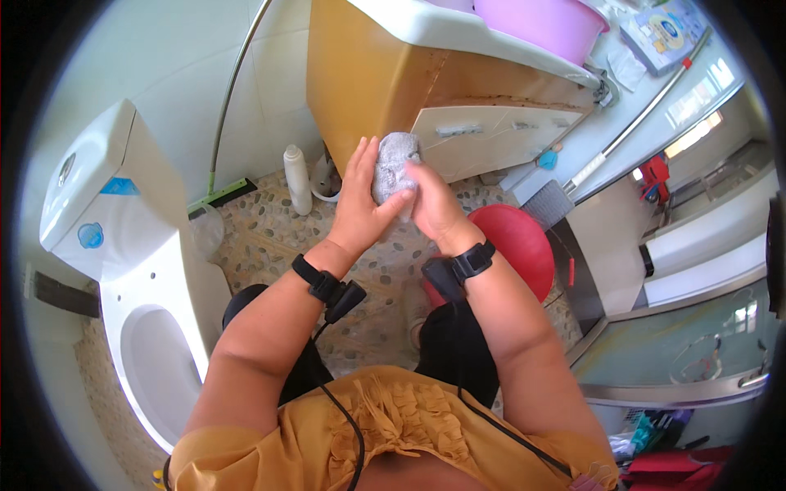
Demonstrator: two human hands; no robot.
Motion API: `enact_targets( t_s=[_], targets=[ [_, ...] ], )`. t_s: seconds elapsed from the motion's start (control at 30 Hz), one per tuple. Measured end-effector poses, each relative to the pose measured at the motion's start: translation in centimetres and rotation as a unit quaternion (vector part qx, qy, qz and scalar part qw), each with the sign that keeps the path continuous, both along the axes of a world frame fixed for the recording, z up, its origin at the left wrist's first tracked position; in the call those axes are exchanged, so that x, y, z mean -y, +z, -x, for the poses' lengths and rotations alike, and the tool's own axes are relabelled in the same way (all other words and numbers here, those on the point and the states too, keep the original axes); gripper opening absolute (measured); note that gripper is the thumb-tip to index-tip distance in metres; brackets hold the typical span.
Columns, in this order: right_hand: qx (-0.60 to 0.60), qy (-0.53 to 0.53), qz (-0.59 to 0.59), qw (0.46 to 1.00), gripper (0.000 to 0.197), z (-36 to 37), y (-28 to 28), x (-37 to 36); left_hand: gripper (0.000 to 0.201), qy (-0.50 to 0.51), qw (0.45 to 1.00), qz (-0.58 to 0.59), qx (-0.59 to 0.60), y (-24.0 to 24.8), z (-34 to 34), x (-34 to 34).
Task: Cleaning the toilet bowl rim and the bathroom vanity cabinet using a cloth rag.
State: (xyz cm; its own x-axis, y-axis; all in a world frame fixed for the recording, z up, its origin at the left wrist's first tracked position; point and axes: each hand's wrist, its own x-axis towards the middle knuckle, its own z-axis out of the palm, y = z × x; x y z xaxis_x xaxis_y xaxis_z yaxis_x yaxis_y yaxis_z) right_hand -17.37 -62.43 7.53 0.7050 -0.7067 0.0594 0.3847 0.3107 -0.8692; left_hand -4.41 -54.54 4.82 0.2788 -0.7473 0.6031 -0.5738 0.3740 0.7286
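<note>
A folded grey cloth (396, 164) is held up between my two hands, in front of the vanity cabinet. My left hand (360, 200) presses the cloth's left side, fingers stretched upward and thumb across its lower part. From the other side my right hand (434, 204) grips the cloth, its fingers partly hidden behind it. Both wrists wear black bands with small devices. Below and right of my right hand stands a red bucket (520, 250) on the pebbled floor.
A white toilet (155, 278), lid up, stands left. A white bottle (297, 180) and a green-edged floor squeegee (221, 196) are near the wall. The wooden vanity (356, 82) carries a pink basin (536, 29). A long-handled brush (548, 203) leans at right, beside a glass door (679, 344).
</note>
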Motion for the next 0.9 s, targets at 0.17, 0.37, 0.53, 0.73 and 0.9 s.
enact_targets(
  t_s=[0.17,0.37,0.53,0.73,0.9],
  targets=[
    [0.003,0.051,0.041,0.998,0.076,0.3,1.4,1.2,0.039,0.044,0.990,0.119,-0.061,1.3,-1.4,0.8],
    [-0.082,-0.175,0.075,0.978,0.075,1.2,0.9,3.3,0.039,0.129,0.951,0.223,-0.171,4.4,-4.2,2.9],
    [-0.053,-0.206,0.111,0.971,0.065,-0.3,0.5,2.8,0.068,0.098,0.988,0.116,-0.041,1.2,-0.4,5.6],
    [-0.061,-0.210,0.153,0.964,0.053,-0.6,0.3,2.7,0.071,0.133,0.983,0.095,-0.084,-1.5,-0.2,6.6],
    [-0.090,-0.229,0.196,0.949,0.049,-0.4,-0.4,3.4,0.065,0.136,0.983,0.043,-0.117,-4.3,0.1,6.5]
  ],
)
